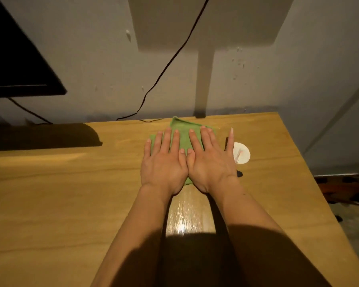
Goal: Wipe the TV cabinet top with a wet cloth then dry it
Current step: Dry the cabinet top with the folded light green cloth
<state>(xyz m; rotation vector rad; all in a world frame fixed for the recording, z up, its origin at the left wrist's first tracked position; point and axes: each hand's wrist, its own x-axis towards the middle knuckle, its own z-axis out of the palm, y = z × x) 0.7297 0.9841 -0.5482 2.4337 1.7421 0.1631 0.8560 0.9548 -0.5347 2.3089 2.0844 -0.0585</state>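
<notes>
Both pressing cloth [181, 133], left hand [164, 164], right hand [212, 164], near rear edge [247, 114]

A dark television screen [15, 59] fills the upper left corner. To the right of the television, a thin black cable [168, 63] runs diagonally down a grey wall [91, 48]. Far to the television's right and lower, a white round disc [241, 153] lies flat. Lower still sits a small black object [239, 174].
</notes>
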